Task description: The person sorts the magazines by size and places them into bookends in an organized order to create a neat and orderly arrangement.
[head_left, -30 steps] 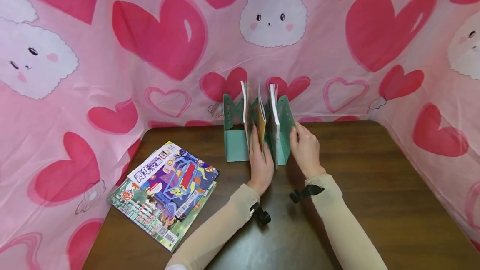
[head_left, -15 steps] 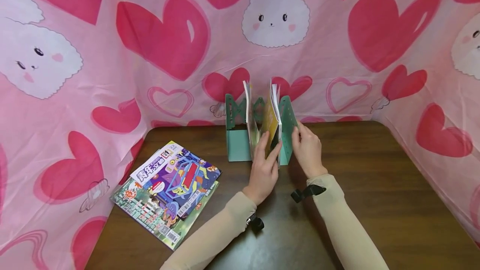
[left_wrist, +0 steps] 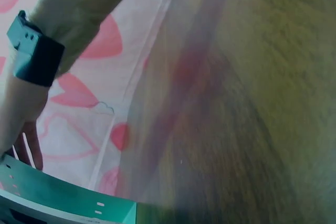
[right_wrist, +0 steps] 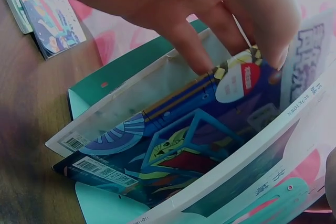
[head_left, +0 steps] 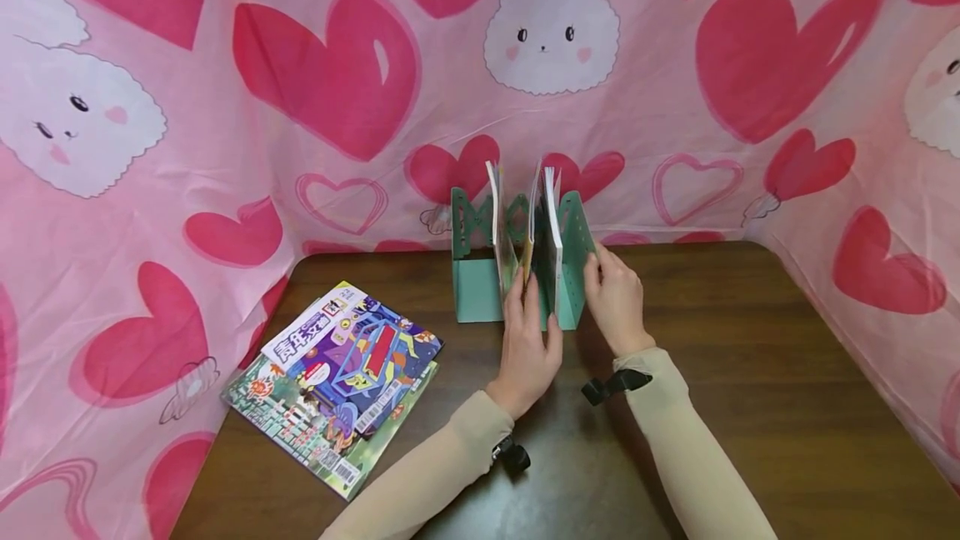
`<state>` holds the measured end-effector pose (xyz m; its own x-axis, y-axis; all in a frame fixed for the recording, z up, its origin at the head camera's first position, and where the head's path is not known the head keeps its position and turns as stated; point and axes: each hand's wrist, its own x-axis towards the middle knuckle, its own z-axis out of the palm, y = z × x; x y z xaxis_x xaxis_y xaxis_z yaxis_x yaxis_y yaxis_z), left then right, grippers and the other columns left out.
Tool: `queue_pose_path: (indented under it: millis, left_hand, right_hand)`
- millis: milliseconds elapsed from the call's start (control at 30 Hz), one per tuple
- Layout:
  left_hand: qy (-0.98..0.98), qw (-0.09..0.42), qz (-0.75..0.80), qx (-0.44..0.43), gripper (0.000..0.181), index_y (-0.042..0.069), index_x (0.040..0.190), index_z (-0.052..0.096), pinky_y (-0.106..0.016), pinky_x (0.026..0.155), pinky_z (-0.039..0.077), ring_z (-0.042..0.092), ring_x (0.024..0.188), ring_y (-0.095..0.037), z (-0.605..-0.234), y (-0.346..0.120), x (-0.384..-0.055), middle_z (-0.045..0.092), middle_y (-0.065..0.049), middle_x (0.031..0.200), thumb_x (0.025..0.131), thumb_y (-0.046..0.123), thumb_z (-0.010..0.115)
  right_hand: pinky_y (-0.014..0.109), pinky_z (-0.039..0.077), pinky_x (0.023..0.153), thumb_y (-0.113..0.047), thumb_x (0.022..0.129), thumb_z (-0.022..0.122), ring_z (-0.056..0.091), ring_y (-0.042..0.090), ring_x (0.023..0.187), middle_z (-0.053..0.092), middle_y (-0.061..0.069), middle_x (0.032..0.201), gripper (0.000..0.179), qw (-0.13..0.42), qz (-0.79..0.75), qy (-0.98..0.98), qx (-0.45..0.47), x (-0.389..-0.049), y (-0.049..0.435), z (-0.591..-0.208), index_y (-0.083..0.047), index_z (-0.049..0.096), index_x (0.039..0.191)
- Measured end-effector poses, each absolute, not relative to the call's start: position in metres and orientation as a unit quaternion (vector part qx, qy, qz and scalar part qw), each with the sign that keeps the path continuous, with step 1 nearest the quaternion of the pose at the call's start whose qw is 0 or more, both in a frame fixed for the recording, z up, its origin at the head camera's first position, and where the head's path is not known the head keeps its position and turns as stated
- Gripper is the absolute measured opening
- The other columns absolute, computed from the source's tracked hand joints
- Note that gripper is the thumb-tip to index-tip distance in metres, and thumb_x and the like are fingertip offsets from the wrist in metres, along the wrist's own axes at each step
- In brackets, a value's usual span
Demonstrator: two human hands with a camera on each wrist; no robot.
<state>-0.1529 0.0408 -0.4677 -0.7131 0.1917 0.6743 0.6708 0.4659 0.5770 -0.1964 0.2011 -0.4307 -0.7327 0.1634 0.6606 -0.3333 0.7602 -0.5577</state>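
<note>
A green expandable bookend (head_left: 478, 290) stands on the table near the back cloth, with a few thin magazines upright in it. My left hand (head_left: 527, 357) pinches the middle magazine (head_left: 532, 227), thumb on one side and fingers on the other. In the right wrist view that magazine (right_wrist: 184, 140) has a blue, colourful cover. A white-edged magazine (head_left: 554, 223) stands to its right, and another magazine (head_left: 495, 207) to its left. My right hand (head_left: 617, 298) grips the front edge of the bookend's right panel (head_left: 576, 248). In the left wrist view the right hand (left_wrist: 29, 142) shows behind the green panel.
Two overlapping magazines, a purple one (head_left: 367, 357) on a green one (head_left: 300, 432), lie flat at the table's left. Pink patterned cloth (head_left: 660, 90) hangs around the back and sides of the brown table (head_left: 750, 373).
The middle magazine leaned right against the white-edged one half a second ago; now it stands more upright with a gap between. My left hand moved with it. The right hand stays on the panel.
</note>
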Motion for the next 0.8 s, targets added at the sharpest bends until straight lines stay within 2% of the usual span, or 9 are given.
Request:
queue_pose_path:
  millis: [200, 533, 667, 800]
  left_hand:
    - [-0.817, 0.263, -0.440, -0.263, 0.078, -0.005, 0.163, 0.018, -0.055, 0.120, 0.032, 0.017, 0.157, -0.038, -0.467, 0.040, -0.145, 0.007, -0.023, 0.170, 0.100, 0.006, 0.061]
    - [-0.804, 0.322, -0.423, -0.267, 0.074, -0.007, 0.159, 0.028, -0.057, 0.123, 0.026, 0.019, 0.154, -0.041, -0.473, 0.035, -0.140, 0.017, -0.025, 0.167, 0.095, 0.003, 0.063]
    - [-0.799, 0.326, -0.427, -0.271, 0.070, -0.007, 0.157, 0.035, -0.057, 0.121, 0.030, 0.025, 0.152, -0.040, -0.475, 0.029, -0.141, 0.024, -0.025, 0.164, 0.094, -0.001, 0.064]
    - [-0.794, 0.323, -0.438, -0.270, 0.065, -0.007, 0.155, 0.039, -0.054, 0.113, 0.041, 0.035, 0.146, -0.039, -0.478, 0.021, -0.140, 0.031, -0.025, 0.160, 0.094, -0.004, 0.062]
  right_hand:
    - [0.063, 0.055, 0.087, -0.008, 0.104, 0.057, 0.071, 0.047, 0.102, 0.071, 0.028, 0.118, 0.033, 0.363, 0.345, -0.864, 0.050, -0.198, 0.203, -0.431, 0.006, 0.067, 0.132]
    - [0.063, 0.056, 0.083, -0.008, 0.104, 0.057, 0.071, 0.047, 0.098, 0.072, 0.028, 0.114, 0.033, 0.360, 0.344, -0.866, 0.053, -0.199, 0.202, -0.431, 0.007, 0.067, 0.131]
    - [0.063, 0.055, 0.084, -0.009, 0.104, 0.057, 0.071, 0.048, 0.099, 0.072, 0.028, 0.115, 0.033, 0.363, 0.340, -0.866, 0.048, -0.200, 0.202, -0.431, 0.006, 0.068, 0.131]
    - [0.064, 0.054, 0.083, -0.009, 0.104, 0.056, 0.071, 0.047, 0.098, 0.072, 0.026, 0.113, 0.032, 0.362, 0.340, -0.867, 0.044, -0.200, 0.202, -0.432, 0.005, 0.068, 0.130]
